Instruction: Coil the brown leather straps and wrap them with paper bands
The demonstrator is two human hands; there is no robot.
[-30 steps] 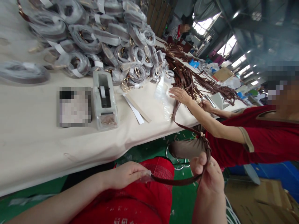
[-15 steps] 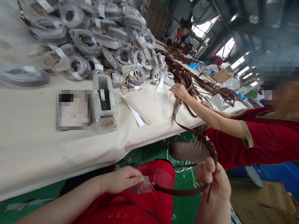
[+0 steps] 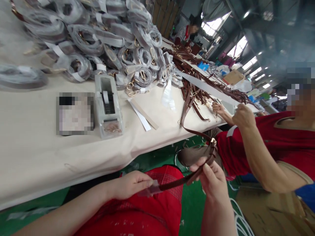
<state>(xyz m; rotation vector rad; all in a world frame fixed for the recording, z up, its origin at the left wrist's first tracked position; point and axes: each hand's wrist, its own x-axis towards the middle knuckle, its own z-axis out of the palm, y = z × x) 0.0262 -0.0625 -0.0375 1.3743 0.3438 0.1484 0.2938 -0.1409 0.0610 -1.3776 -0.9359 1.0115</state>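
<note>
A long brown leather strap with a gold-coloured buckle runs between my two hands over my lap. My left hand is closed on a clear plastic sleeve, which covers the strap's left end. Around the strap near its buckle, the fingers of my right hand are pinched together. From there the strap rises past the table edge and lies up on the table beside a pile of other brown straps.
On the table stand a grey tape dispenser, paper strips and a heap of plastic-wrapped coiled straps. At right sits a co-worker in red, one hand raised with a long white strip. Cardboard lies lower right.
My right hand has moved left and slightly up along the strap, drawing nearer my left hand, which stays put. The co-worker's hand has pulled back from the straps, holding a white strip.
</note>
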